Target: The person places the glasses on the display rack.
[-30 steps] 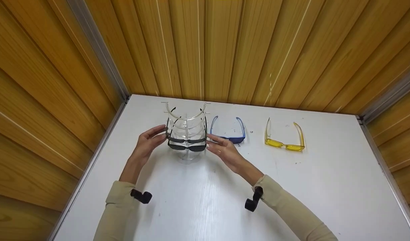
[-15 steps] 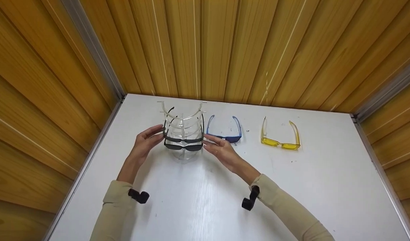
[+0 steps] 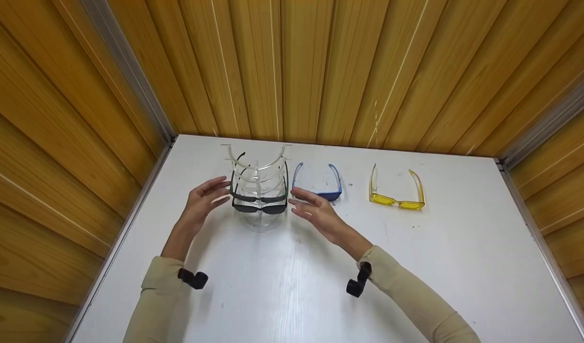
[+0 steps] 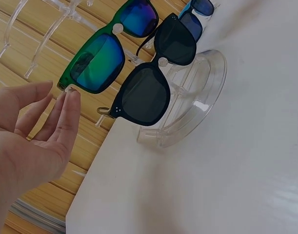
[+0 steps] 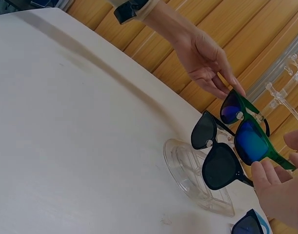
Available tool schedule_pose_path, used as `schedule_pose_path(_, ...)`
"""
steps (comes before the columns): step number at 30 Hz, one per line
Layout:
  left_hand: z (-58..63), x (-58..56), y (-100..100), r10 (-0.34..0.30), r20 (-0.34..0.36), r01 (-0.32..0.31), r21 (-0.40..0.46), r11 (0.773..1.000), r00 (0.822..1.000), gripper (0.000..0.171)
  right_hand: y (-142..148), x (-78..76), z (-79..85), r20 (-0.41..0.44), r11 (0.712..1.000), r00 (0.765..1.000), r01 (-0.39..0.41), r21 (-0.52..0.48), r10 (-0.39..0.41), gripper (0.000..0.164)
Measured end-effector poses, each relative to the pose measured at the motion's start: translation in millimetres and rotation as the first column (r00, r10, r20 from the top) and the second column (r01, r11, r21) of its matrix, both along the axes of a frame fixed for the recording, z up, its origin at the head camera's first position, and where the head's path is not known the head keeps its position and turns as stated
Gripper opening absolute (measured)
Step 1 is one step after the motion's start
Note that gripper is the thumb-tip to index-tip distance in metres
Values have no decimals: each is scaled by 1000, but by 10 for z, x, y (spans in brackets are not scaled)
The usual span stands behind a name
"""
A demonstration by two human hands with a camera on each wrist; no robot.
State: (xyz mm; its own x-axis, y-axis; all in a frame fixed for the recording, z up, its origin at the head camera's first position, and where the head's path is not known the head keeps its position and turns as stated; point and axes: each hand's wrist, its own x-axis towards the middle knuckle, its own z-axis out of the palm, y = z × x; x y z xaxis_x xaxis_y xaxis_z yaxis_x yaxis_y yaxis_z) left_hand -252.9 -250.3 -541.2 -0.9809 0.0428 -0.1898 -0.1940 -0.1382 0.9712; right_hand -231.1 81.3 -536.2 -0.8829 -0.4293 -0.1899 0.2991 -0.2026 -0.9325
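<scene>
A clear display stand (image 3: 259, 227) holds two pairs of sunglasses, one above the other. The upper pair, green-framed sunglasses (image 4: 97, 63), has blue-green mirrored lenses. Below it sit black sunglasses (image 4: 143, 95) with dark lenses. My left hand (image 3: 196, 207) is at the left side of the stand, its fingertips close to the green frame's corner; whether they touch it I cannot tell. On the other side my right hand (image 3: 323, 219) has its fingers spread loosely beside the green frame's hinge, gripping nothing. Blue sunglasses (image 3: 330, 196) lie on the table just beyond the right fingers.
Yellow sunglasses (image 3: 397, 202) lie with their arms unfolded farther right on the white table (image 3: 282, 286). Upper arms of the stand (image 3: 256, 166) carry no glasses. Wood-patterned walls (image 3: 311, 71) enclose the table's back and sides.
Both hands have loosened from the sides of the green sunglasses, and the fingers have drawn slightly outward. The glasses stay on the stand. The head view has shifted a little.
</scene>
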Motion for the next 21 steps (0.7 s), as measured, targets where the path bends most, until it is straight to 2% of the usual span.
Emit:
schedule_pose_path(8, -12, 157, -71, -14, 11, 15, -54, 998, 1000, 42, 147, 24, -40, -1, 1000, 1000, -6, 5, 6, 59)
schedule_pose_path(13, -36, 272, -37, -3, 34, 4, -33, 999, 999, 39, 241, 56, -89, 4, 1000, 1000, -1, 21, 1, 57)
schedule_pose_path(21, -46, 488, 97, -7, 63, 8, -11, 1000, 998, 44, 495, 140, -144, 14, 999, 1000, -7, 54, 7, 54)
